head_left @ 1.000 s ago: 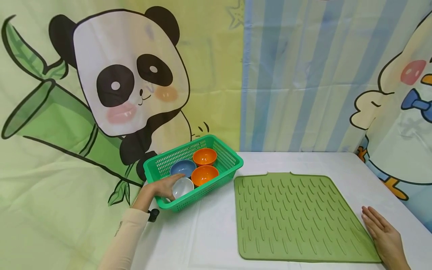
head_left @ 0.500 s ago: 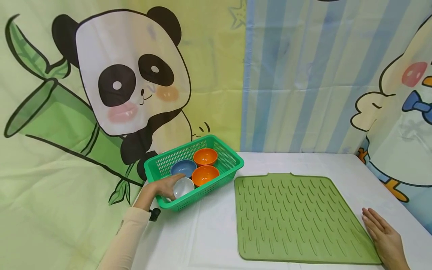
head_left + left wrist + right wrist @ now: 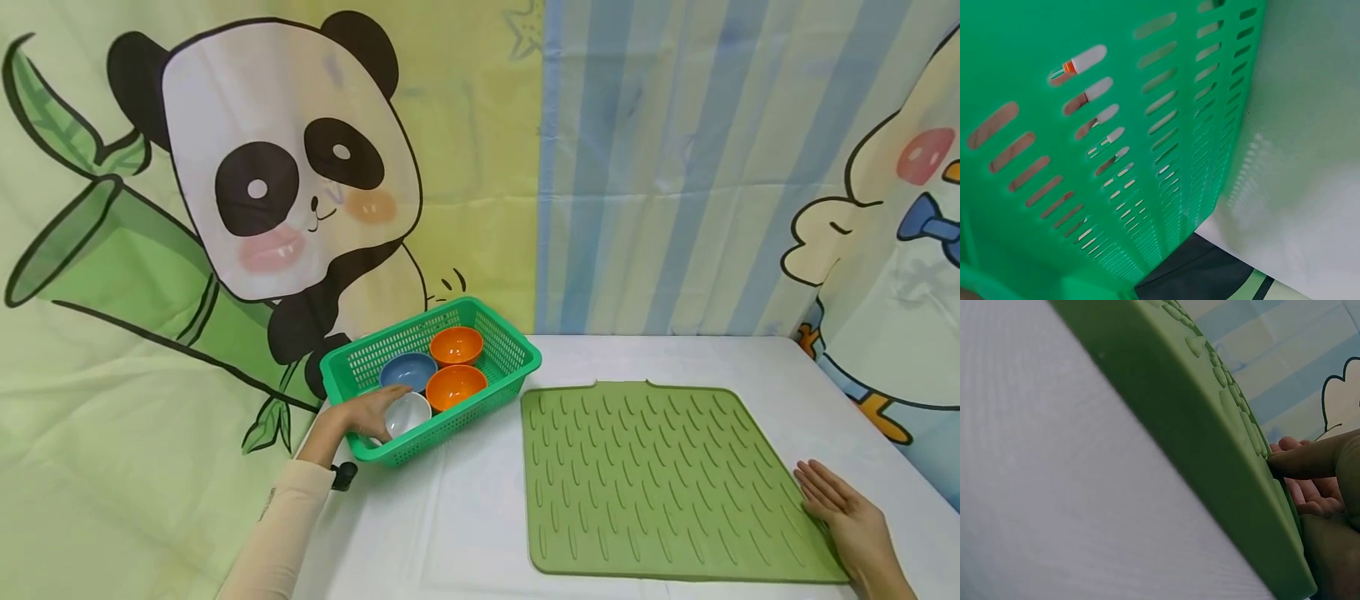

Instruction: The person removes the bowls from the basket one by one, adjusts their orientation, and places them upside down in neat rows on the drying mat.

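My left hand (image 3: 366,414) reaches over the near left end of a green plastic basket (image 3: 517,337). Its fingers and thumb curve round the rim of a white bowl (image 3: 407,415) inside. Behind that sits a blue bowl (image 3: 408,372), and to the right are two orange bowls (image 3: 456,388). In the left wrist view the slotted basket wall (image 3: 1166,150) hides most of the hand and bowls. At the right edge of a green ridged mat (image 3: 660,483), my right hand (image 3: 851,521) has its fingers extended. The right wrist view shows a digit touching the mat's edge.
A white-covered table (image 3: 465,517) bears the basket at left and the mat at right. Behind stands a fabric curtain (image 3: 645,167) printed with stripes and cartoon animals. The basket's back left corner is close to the curtain.
My right hand has shifted slightly left, closer over the mat's edge. The left hand stays at the white bowl, and the bowls and basket keep their places.
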Tool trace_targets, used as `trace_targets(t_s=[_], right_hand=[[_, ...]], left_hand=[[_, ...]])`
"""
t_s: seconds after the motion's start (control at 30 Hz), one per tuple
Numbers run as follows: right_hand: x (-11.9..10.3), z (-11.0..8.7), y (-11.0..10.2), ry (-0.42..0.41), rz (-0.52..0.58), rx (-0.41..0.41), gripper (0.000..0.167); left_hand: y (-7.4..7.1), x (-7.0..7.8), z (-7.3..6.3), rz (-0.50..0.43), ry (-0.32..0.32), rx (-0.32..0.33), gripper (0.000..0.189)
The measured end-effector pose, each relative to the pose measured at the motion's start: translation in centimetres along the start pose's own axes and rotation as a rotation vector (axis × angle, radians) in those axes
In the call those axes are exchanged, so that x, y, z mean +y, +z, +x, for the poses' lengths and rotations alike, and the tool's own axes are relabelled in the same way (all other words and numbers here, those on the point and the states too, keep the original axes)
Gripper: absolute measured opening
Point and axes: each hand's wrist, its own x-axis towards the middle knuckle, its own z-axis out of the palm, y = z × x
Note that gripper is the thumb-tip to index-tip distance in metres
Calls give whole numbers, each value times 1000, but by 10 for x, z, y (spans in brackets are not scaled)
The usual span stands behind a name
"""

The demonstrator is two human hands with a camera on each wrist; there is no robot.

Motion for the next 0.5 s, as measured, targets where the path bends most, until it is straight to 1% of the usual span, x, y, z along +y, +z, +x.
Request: trace_targets(t_s=[0.1,0.27,0.4,0.5], right_hand=[[1,0,0,-17,-11,-29,78],[2,0,1,-42,-35,-51,72],[1,0,1,-53,-93,-37,66],[1,1,1,-52,-167,-11,63]], left_hand=[[0,0,0,15,-4,-4,98],[2,-2,0,24,0,10,97],[3,-1,1,18,-14,35,98],[3,0,1,-4,-20,58,97]])
